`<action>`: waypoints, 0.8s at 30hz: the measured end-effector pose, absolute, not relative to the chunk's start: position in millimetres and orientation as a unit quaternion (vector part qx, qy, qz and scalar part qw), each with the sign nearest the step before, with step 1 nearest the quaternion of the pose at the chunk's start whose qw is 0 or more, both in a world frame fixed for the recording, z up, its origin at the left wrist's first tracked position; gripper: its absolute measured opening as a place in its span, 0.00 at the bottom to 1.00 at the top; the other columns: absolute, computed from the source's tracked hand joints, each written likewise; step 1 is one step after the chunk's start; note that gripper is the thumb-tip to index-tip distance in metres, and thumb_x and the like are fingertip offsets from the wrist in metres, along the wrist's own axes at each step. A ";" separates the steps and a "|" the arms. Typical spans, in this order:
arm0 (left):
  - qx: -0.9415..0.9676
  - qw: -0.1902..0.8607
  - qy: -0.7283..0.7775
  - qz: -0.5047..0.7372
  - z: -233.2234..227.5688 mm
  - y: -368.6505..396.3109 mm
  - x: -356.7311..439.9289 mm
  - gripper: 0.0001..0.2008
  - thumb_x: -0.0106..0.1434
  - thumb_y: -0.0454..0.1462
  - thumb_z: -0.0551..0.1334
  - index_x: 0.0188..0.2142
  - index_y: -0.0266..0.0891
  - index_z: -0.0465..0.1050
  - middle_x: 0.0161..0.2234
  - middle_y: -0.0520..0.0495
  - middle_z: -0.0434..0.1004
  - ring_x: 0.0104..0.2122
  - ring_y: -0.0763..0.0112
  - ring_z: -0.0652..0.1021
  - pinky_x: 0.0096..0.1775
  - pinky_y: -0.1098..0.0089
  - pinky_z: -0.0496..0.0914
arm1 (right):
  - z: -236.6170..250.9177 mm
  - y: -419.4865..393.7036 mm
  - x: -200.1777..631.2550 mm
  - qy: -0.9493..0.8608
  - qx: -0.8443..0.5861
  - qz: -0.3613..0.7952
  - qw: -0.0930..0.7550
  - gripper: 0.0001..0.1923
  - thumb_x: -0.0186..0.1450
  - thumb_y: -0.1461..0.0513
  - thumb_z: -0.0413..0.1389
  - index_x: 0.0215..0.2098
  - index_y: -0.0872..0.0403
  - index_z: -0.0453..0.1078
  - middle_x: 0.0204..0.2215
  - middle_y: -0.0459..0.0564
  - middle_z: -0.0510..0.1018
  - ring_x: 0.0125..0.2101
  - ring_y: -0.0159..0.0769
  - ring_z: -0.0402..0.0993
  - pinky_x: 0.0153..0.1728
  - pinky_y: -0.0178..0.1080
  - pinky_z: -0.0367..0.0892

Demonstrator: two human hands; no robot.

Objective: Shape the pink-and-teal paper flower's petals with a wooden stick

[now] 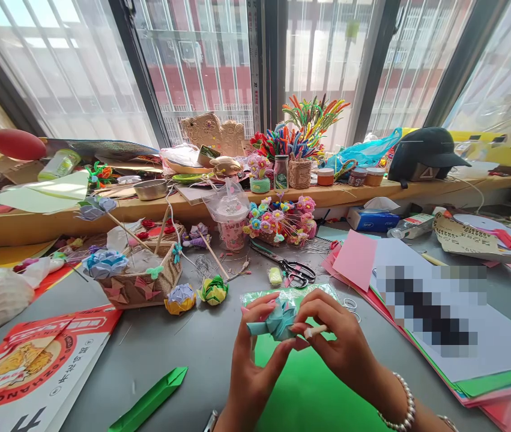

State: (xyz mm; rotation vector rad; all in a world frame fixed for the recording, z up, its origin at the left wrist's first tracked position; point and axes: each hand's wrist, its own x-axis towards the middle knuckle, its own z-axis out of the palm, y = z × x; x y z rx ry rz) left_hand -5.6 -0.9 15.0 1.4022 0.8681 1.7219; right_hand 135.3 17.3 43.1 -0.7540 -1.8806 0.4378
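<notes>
A person's left hand (255, 354) and right hand (336, 339) meet low in the frame, at about 6 o'clock, over a grey bench (183, 348) crowded with craft supplies. Both hands pinch a small teal folded-paper piece (277, 324): the left hand grasps it from below and behind with thumb and fingers, while the right hand closes on its right edge, thumb pressed forward. A beaded bracelet (406, 408) circles the right wrist. The paper piece is held just above a bright green sheet (309, 390) that lies flat on the bench directly beneath the hands.

At 12 o'clock from the hands, a pair of black-handled scissors (289, 267) lies open on the bench, with a small yellow-green block just beside its handles. At 10 o'clock, a green-and-yellow paper flower (214, 290) and a purple-and-yellow one rest beside a cardboard basket (142, 282) holding more paper blooms. At 8 o'clock lies a folded green paper strip (151, 399). At 2 o'clock, a pink sheet (355, 259) tops a stack of coloured and white paper. Farther back, a wooden ledge below the windows carries pipe cleaners, jars and a dark cap (424, 153).
</notes>
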 end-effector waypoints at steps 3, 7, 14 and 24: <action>0.552 0.355 0.341 0.673 13.5 -1.4 -6.5 0.13 0.54 0.38 0.63 0.41 0.45 0.69 0.44 0.47 0.70 0.48 0.59 0.68 0.48 0.63 0.61 | 39.0 17.4 132.9 -0.790 -0.296 0.144 0.518 0.04 0.63 0.66 0.51 0.30 0.53 0.62 0.26 0.46 0.68 0.27 0.33 0.67 0.27 0.34 0.65; 0.577 0.328 0.340 0.666 11.2 -1.8 -7.0 0.13 0.55 0.36 0.62 0.41 0.46 0.68 0.44 0.48 0.70 0.49 0.62 0.67 0.47 0.65 0.60 | 33.3 15.7 130.5 -0.799 -0.288 0.083 0.521 0.05 0.63 0.68 0.48 0.33 0.53 0.62 0.29 0.48 0.67 0.26 0.32 0.67 0.26 0.34 0.66; 0.597 0.299 0.342 0.661 11.3 -4.6 -6.9 0.13 0.56 0.35 0.60 0.41 0.48 0.67 0.44 0.50 0.69 0.48 0.65 0.67 0.51 0.65 0.55 | 32.4 12.6 129.5 -0.802 -0.283 0.060 0.522 0.07 0.62 0.70 0.48 0.34 0.53 0.61 0.36 0.52 0.69 0.30 0.33 0.71 0.27 0.33 0.68; 0.583 0.306 0.330 0.676 6.3 -5.8 -5.0 0.12 0.56 0.35 0.61 0.41 0.46 0.68 0.44 0.46 0.69 0.47 0.61 0.69 0.43 0.65 0.66 | 34.2 11.3 126.2 -0.794 -0.275 0.042 0.541 0.09 0.61 0.72 0.47 0.33 0.53 0.61 0.32 0.51 0.72 0.30 0.33 0.71 0.28 0.33 0.69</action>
